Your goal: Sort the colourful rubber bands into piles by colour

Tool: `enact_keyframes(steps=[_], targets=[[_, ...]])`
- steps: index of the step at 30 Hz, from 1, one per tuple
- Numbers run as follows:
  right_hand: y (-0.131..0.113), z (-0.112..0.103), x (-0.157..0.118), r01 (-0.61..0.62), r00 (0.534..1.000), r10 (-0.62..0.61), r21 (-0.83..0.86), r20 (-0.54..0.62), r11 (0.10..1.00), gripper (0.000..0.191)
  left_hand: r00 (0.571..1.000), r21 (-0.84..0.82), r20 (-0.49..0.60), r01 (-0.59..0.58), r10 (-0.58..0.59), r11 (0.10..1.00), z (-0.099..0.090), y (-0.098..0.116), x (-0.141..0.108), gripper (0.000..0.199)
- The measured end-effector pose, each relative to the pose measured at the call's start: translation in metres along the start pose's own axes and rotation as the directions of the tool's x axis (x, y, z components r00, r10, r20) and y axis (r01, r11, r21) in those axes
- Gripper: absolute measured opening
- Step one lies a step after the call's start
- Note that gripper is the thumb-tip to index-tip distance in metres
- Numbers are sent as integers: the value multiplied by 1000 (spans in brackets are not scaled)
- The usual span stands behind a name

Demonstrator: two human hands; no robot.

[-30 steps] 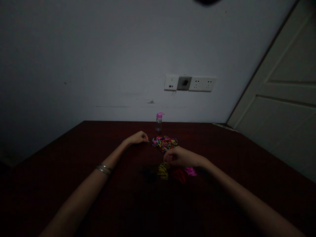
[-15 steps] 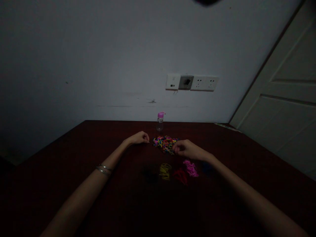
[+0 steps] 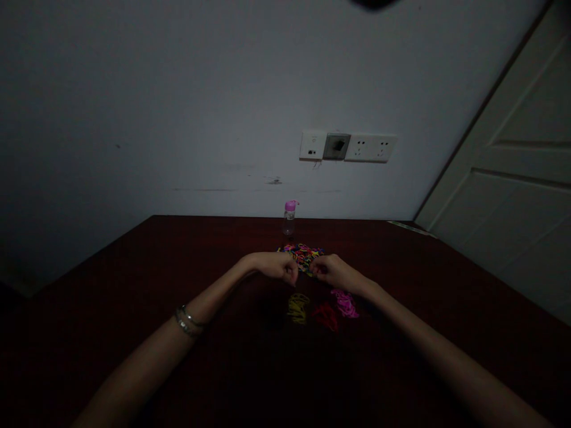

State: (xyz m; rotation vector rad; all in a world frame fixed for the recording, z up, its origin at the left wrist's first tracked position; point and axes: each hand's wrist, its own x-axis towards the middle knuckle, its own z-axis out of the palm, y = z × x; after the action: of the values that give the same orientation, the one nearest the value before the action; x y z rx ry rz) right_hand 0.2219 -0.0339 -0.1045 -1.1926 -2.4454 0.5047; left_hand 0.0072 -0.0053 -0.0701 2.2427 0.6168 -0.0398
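Observation:
A heap of mixed-colour rubber bands (image 3: pixel 304 254) lies toward the back of the dark table. My left hand (image 3: pixel 277 265) is over the front left of the heap, fingers pinched together; what they hold, if anything, is too small to make out. At the heap's right edge my right hand (image 3: pixel 333 271) has its fingertips closed among or just above the bands, their contents hidden. Nearer me are small sorted piles: yellow rubber bands (image 3: pixel 298 308), red rubber bands (image 3: pixel 326 316) and pink rubber bands (image 3: pixel 345 304), the pink ones just below my right wrist.
Behind the heap stands a clear bottle with a pink cap (image 3: pixel 289 219). The dark red table (image 3: pixel 214 232) reaches back to a pale wall with a row of sockets (image 3: pixel 347 147). A white panelled door (image 3: pixel 513 160) is on the right.
My left hand has moved right and toward me, from beside the heap to its front edge. My right hand has stayed at the heap's right side, shifting only slightly.

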Motion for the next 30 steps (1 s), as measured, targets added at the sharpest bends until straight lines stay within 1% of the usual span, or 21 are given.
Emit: enact_keyframes(steps=[3,6,10,14,18,21,24,26,28,30], targets=[[-2,0,0,4,1000,-5,-30,-11,1000,19,998,-60,57,0,3,998,9,5,8,7],[-7,-1,0,-7,1000,6,-45,-5,999,15,999,-113,53,8,-2,994,8,2,9,12],[-10,3,-1,-13,1000,11,-120,-9,993,10,999,-166,-46,4,-12,986,-2,-4,1,15],[-9,10,-1,-33,998,20,-245,-56,969,7,987,-264,-141,37,-76,964,-11,-15,-8,20],[-10,13,-3,-54,998,40,-312,-49,949,18,971,-300,-197,71,-135,951,-15,-28,-12,22],[-12,12,-4,-83,996,74,-327,-41,941,27,956,-318,-226,112,-189,942,-16,-35,-14,24],[-10,11,-4,-93,996,84,-306,-41,947,28,937,-330,-254,149,-240,932,-17,-40,-15,26],[-7,9,-4,-91,995,81,-257,-51,962,29,929,-335,-267,162,-258,928,-17,-42,-16,27],[-3,6,-4,-87,995,78,-161,-61,983,31,920,-341,-281,171,-274,924,-18,-45,-16,27],[2,0,-4,-84,995,82,-25,-61,996,34,914,-348,-291,175,-283,921,-18,-47,-16,26]])
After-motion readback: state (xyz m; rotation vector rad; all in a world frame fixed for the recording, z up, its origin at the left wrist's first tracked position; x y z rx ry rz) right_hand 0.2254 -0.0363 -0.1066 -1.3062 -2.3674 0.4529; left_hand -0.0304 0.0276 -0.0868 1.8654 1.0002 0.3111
